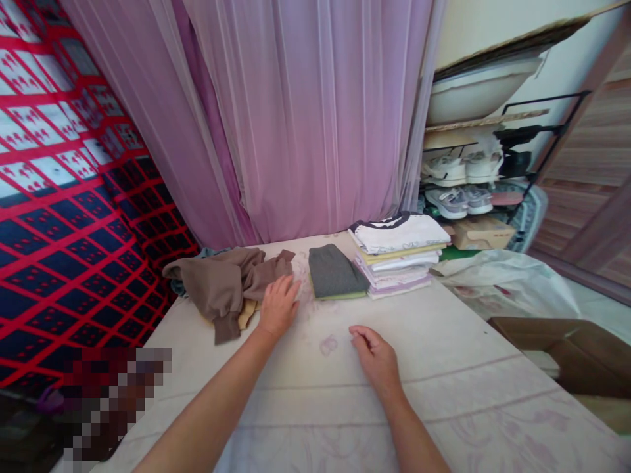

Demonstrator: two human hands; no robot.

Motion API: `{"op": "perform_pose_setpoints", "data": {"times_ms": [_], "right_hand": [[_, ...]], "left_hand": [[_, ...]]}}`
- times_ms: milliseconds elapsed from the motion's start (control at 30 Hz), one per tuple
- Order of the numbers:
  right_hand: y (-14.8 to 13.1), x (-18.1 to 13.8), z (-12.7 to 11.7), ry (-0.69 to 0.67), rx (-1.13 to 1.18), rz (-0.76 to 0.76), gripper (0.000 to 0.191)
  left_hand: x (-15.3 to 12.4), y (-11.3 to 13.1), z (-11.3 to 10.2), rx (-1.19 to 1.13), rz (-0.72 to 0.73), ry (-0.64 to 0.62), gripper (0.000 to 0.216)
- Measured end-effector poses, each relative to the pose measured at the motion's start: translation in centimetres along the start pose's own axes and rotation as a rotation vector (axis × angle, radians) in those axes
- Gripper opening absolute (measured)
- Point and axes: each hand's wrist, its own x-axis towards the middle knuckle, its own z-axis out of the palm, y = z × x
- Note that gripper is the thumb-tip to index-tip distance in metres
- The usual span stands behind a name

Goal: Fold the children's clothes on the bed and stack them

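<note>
My left hand reaches forward with its fingers stretched out at the edge of a crumpled brown sweatshirt. Whether the fingertips press on the cloth I cannot tell. Under the sweatshirt, bits of tan cloth and blue-grey cloth peek out. My right hand is held low over the pale, flower-patterned bed cover, its fingers curled in and nothing visible in them. Beyond the hands lies a folded dark grey garment with a green edge below it. Right beside it stands a neat stack of folded shirts, a white one with a dark collar on top.
A purple curtain hangs behind the bed. Red-and-black patterned cloth drapes at the left. On the right are a rack with shoes, a white basin, clear plastic sheeting and a brown box.
</note>
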Motion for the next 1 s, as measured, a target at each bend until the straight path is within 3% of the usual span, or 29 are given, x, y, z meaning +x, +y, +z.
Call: {"op": "perform_pose_setpoints", "data": {"times_ms": [67,133,233,367,433,500,600,733,867,1000], "right_hand": [[0.0,0.0,0.0,0.001,-0.014,-0.003,0.035],[0.0,0.0,0.0,0.002,-0.019,0.000,0.035],[0.0,0.1,0.0,0.006,-0.014,-0.006,0.034],[0.1,0.2,0.0,0.011,-0.001,-0.010,0.035],[0.2,0.2,0.0,0.004,0.001,0.010,0.036],[0.3,0.2,0.0,-0.007,-0.002,0.027,0.039],[0.5,0.2,0.0,-0.014,-0.011,0.026,0.041],[0.7,0.2,-0.2,-0.018,-0.016,-0.006,0.041],[0.4,-0.1,-0.2,-0.066,-0.064,-0.057,0.044],[-0.7,-1.8,1.3,-0.198,-0.185,-0.162,0.047]], "left_hand": [[-0.6,-1.9,-1.8,0.281,0.065,-0.006,0.046],[-0.8,-3.6,-3.4,0.337,-0.014,-0.025,0.028],[-1.2,-4.1,-5.3,0.135,-0.148,0.072,0.017],[-3.6,-1.2,-6.8,-0.217,-0.268,0.422,0.029],[-6.1,0.4,-6.5,-0.338,-0.290,0.472,0.036],[-8.9,1.5,-5.4,-0.430,-0.337,0.427,0.042],[-12.9,2.1,-3.3,-0.496,-0.390,0.236,0.048],[-15.4,2.2,-1.8,-0.449,-0.289,0.008,0.041],[-15.4,2.1,-1.4,-0.425,-0.283,0.021,0.038],[-15.2,2.2,-1.2,-0.456,-0.319,0.065,0.038]]}}
